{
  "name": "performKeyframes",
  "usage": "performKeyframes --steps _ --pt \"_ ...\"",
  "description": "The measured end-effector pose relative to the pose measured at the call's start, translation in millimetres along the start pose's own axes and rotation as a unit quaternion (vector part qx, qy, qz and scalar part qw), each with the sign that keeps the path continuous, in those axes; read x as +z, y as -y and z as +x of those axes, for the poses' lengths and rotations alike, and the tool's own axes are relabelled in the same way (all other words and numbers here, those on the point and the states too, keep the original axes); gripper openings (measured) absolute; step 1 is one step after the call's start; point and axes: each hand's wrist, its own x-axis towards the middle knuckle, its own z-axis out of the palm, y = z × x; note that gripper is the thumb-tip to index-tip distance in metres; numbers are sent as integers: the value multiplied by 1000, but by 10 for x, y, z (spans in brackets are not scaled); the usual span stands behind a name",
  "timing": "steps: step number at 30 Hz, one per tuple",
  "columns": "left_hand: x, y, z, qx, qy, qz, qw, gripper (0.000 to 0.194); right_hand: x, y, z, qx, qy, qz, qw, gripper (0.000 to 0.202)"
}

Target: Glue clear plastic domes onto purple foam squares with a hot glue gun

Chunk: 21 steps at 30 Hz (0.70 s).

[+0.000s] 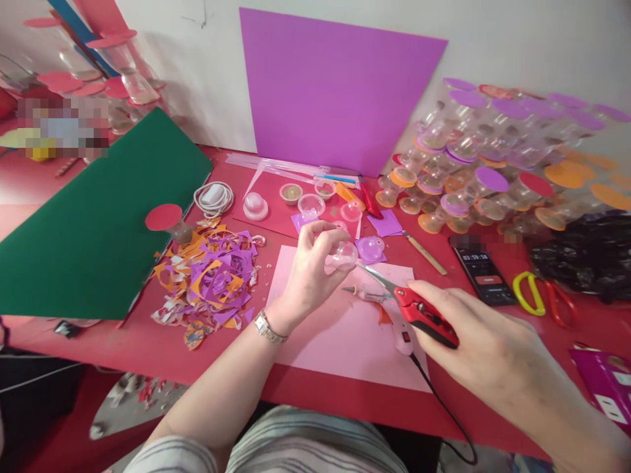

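My left hand (310, 266), wearing a wristwatch, pinches a clear plastic dome (342, 255) above the pink sheet (315, 328). My right hand (473, 335) is closed around the red and black handles of a pair of snips (419, 312). Their narrow metal tips reach the dome's right edge; whether the blades bite into it I cannot tell. Underneath lies a pink glue gun (405, 336) with a dark cord, partly hidden by the snips and my right hand. A purple square with a clear dome on it (371, 249) sits just beyond the dome in my hand.
Orange and purple scraps (217, 276) are heaped at left beside a green board (108, 230). Several clear hourglass shapes (473, 144) with coloured discs are stacked at right. A phone (483, 272), yellow-handled scissors (530, 293), a wooden-handled tool (426, 255) and small cups (290, 192) lie around.
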Motion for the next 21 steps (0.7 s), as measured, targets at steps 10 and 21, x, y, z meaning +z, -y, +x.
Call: performKeyframes --steps 10,21 --pt "-40 -23 -13 70 31 82 994 32 -19 -11 16 -15 15 -36 999 31" --pt "-18 -18 -29 75 68 75 992 41 -57 -14 38 -47 30 -62 997 33"
